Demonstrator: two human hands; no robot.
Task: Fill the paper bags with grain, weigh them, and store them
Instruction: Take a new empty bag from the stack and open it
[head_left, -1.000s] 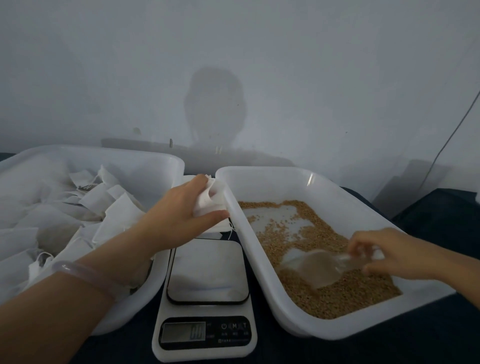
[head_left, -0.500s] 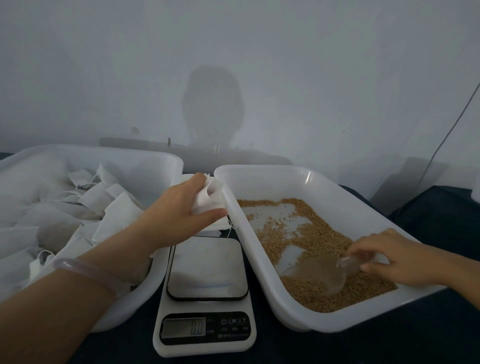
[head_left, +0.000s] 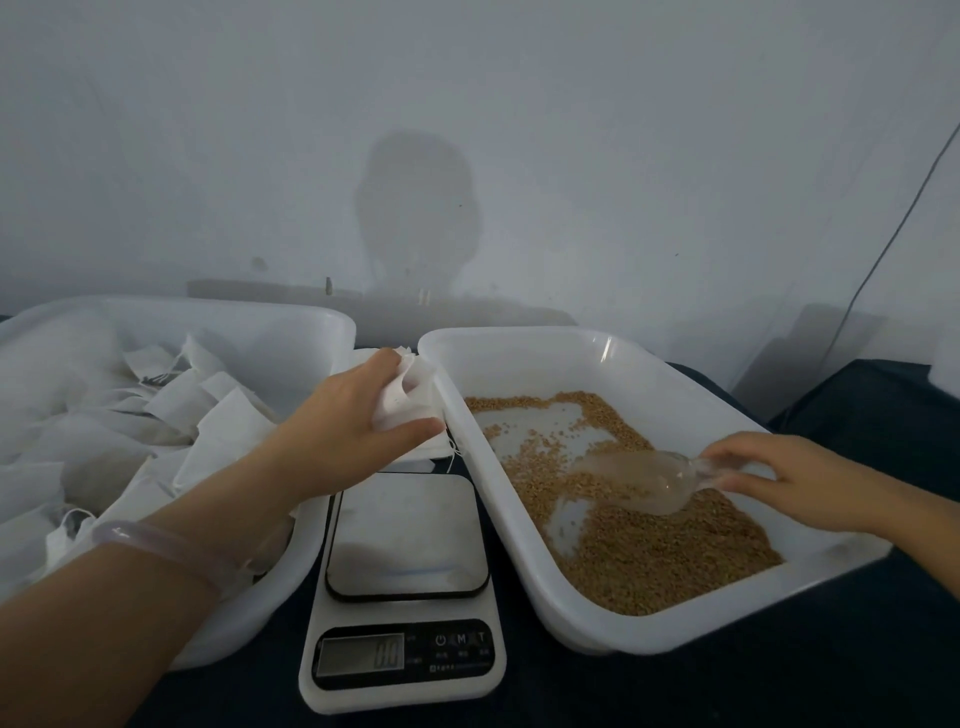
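Note:
My left hand (head_left: 343, 431) grips a small white paper bag (head_left: 408, 392) at the near-left rim of the grain tub (head_left: 675, 621), above the scale. Brown grain (head_left: 660, 551) covers part of that white tub's floor. My right hand (head_left: 789, 475) pinches the handle of a clear plastic scoop (head_left: 639, 480), whose bowl lies low over the grain and points left. A white digital scale (head_left: 408, 587) sits between the two tubs with nothing on its platform; its display is lit.
A second white tub (head_left: 291, 566) on the left holds several loose white paper bags (head_left: 208, 415). Everything stands on a dark cloth. A pale wall lies close behind, and a thin cable (head_left: 883, 249) runs down it at the right.
My right hand has drawn the scoop through the grain, first toward the near side, then up and to the right. My left hand and the bag have stayed in place.

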